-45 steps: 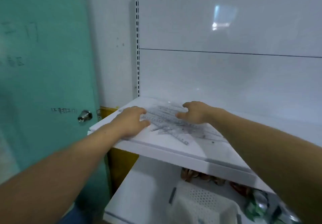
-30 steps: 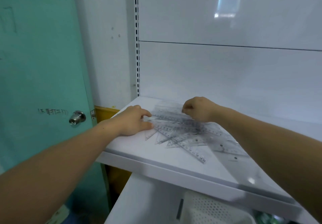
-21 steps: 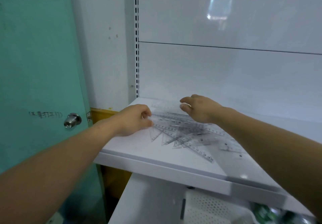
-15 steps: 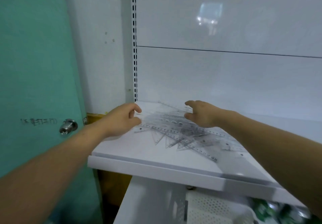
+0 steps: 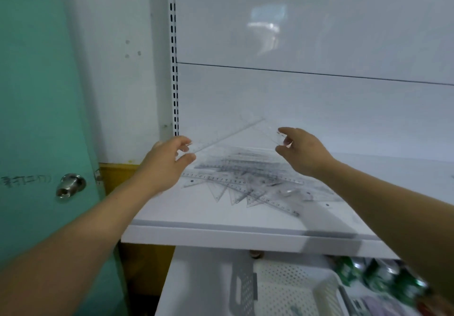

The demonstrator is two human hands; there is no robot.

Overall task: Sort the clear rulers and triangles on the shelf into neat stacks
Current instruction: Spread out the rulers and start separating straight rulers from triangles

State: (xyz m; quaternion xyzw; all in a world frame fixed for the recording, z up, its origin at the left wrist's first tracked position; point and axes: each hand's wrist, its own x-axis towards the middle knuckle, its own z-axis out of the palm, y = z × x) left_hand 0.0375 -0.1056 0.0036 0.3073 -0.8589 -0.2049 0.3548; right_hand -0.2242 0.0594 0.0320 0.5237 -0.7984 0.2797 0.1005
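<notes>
White shelf (image 5: 245, 235) with a white back panel (image 5: 307, 106) behind it and a slotted upright (image 5: 174, 69) at its far left corner. Teal door (image 5: 36, 94) on the left with a metal knob (image 5: 71, 185); scribbled marks beside the knob, unreadable. Yellow strip (image 5: 115, 168) between door and shelf. Nothing blocks the pile (image 5: 245, 183) from above; both forearms reach in from the near side, and the right forearm covers the shelf's near right corner. The pile is clear rulers and triangles, overlapping at mixed angles, flat on the shelf's middle, a few tips poking toward the near edge. Left hand (image 5: 169, 160) pinches the near end of one ruler (image 5: 226, 135) between thumb and fingers; the ruler is lifted off the pile and slants up to the far right. Right hand (image 5: 302, 151) is raised above the pile's far right part, thumb and forefinger pinching a faint clear piece (image 5: 278, 138), kind cannot be told. Below the shelf, a white perforated basket (image 5: 294, 288); contents not readable. To its right, blurry green packets (image 5: 363, 276) on the lower level.
</notes>
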